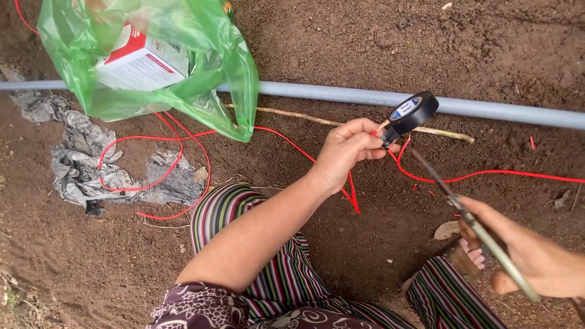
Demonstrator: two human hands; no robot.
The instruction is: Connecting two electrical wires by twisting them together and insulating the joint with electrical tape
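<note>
My left hand point(345, 151) pinches a red wire point(292, 144) where black tape is wound around it. A roll of black insulating tape point(413, 113) hangs from that spot, just above my fingers. My right hand point(530, 253) grips a pair of scissors point(469, 219) at the lower right. The scissor blades point up and left towards the taped spot, their tips close under the tape roll. The red wire runs on to the right point(506, 175) across the soil.
A grey pipe point(341, 94) crosses the soil from left to right. A green plastic bag point(152, 61) with a white and red box lies at the upper left. Loops of red wire point(146, 158) lie over grey crumpled plastic point(79, 164). My knees in striped trousers point(268, 256) are below.
</note>
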